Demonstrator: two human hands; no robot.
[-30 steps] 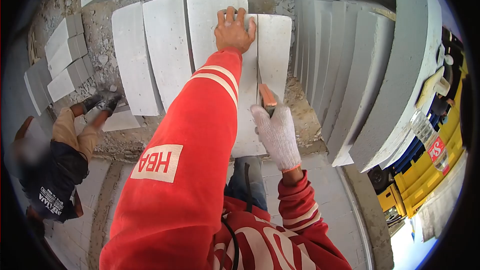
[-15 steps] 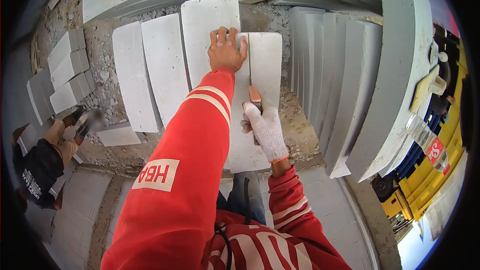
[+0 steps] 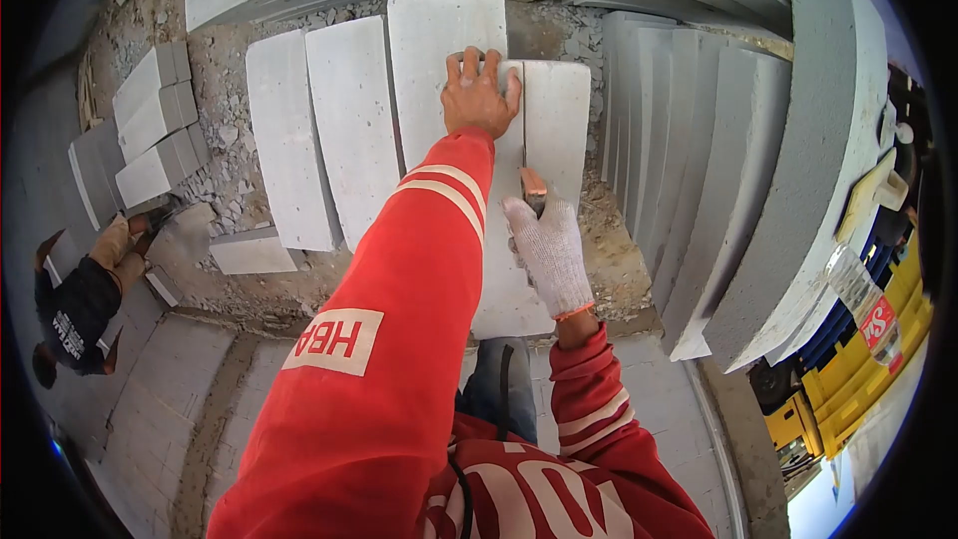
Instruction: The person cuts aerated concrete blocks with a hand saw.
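Note:
My left hand [image 3: 481, 98] is bare and lies with spread fingers on pale concrete blocks. Its fingertips rest on the taller block [image 3: 447, 20], its thumb beside a narrow slit in the lower block [image 3: 559, 110]. That slit runs lengthwise down the lower block. My right hand [image 3: 549, 255], in a whitish knit glove, is closed round the orange-and-dark handle of what looks like a handsaw [image 3: 534, 188]. The handle lines up with the slit; the blade cannot be made out clearly. More of the handle is hidden by the glove.
Two long blocks [image 3: 289, 140] lie on my left. Tall slabs [image 3: 689, 170] stand in a row on the right, with a plastic bottle [image 3: 866, 304] beyond. Rubble [image 3: 225, 130] covers the ground. Another person [image 3: 85, 299] is at far left, near smaller blocks [image 3: 160, 130].
The whole view has shifted, so most things appear farther right. My right hand and the handsaw have come slightly toward me along the slit. My left hand stays pressed on the blocks.

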